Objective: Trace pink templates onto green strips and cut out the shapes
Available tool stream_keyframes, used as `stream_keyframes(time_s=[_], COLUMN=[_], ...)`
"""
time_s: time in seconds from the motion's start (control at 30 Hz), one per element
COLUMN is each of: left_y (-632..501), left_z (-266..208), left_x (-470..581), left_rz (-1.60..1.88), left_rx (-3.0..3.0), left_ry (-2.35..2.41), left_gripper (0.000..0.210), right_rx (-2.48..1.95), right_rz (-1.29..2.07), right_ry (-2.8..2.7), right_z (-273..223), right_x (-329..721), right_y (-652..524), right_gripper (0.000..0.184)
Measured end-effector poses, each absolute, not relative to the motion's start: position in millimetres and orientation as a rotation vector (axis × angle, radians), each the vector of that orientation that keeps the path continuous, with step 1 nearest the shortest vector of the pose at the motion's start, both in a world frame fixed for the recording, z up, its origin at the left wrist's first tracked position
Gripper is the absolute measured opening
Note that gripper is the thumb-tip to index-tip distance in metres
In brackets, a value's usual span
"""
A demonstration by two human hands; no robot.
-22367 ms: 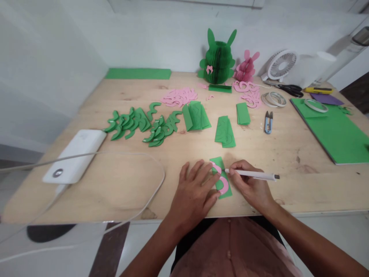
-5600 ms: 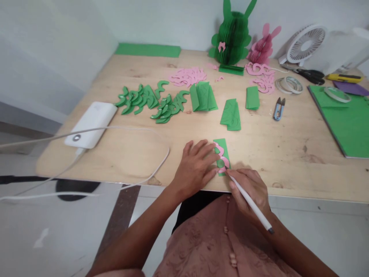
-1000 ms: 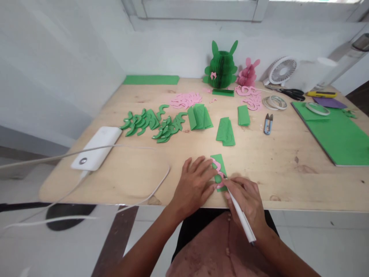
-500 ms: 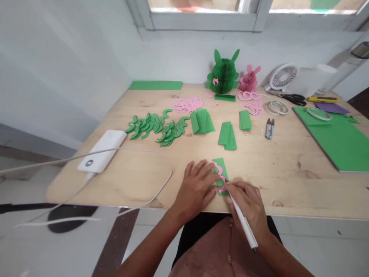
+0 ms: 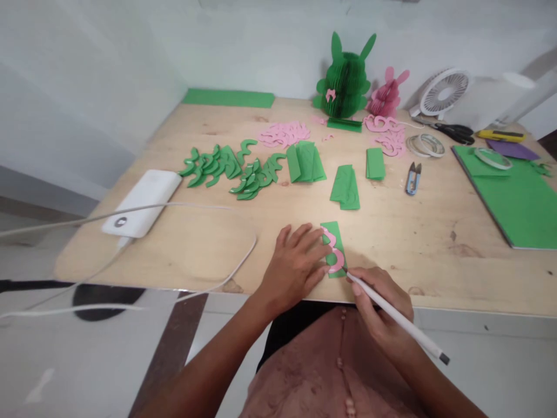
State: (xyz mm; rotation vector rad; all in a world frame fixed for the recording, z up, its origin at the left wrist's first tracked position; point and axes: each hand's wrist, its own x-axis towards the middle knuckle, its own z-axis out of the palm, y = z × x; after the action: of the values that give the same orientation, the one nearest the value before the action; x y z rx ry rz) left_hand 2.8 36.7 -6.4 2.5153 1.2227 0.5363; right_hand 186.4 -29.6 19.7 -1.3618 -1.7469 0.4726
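Near the table's front edge lies a green paper strip [image 5: 333, 225] with a curved pink paper cutout [image 5: 338, 259] on top. My left hand [image 5: 296, 264] rests flat with fingers spread, the fingertips pressing on the cutout's left side and hiding part of it. In my right hand [image 5: 383, 299] is a white pencil [image 5: 398, 317], its dark tip at the lower right edge of the cutout. Beyond the hands lie folded green paper pieces [image 5: 347, 186] and heaps of curved green cutouts [image 5: 256, 179].
A white power bank [image 5: 143, 203] with cables is at the left. Farther back are pink cutouts [image 5: 285, 134], a green paper rabbit [image 5: 347, 84] and a pink one [image 5: 385, 96]. Thread snips [image 5: 413, 179], tape rolls [image 5: 426, 145], black scissors [image 5: 455, 132] and green sheets [image 5: 517, 203] lie right.
The pencil has swung, its rear end now farther right, and its tip has moved along the cutout's lower right edge. My left hand keeps its hold. The camera view has tilted down.
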Motion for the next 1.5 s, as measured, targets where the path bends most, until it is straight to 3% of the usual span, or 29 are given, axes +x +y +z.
stream_keyframes(time_s=[0.3, 1.5], left_y=[37.6, 37.3], left_z=[-6.0, -8.0], left_x=[2.7, 2.5], left_rz=[0.53, 0.539], left_rx=[2.514, 2.523], left_ry=[1.22, 1.226], left_gripper=[0.027, 0.027], right_rx=[-1.5, -1.401], right_rz=[0.532, 0.481], right_ry=[-1.736, -1.786], right_z=[10.8, 7.9], right_x=[178.2, 172.4], right_y=[-29.2, -25.1], right_gripper=[0.006, 0.011])
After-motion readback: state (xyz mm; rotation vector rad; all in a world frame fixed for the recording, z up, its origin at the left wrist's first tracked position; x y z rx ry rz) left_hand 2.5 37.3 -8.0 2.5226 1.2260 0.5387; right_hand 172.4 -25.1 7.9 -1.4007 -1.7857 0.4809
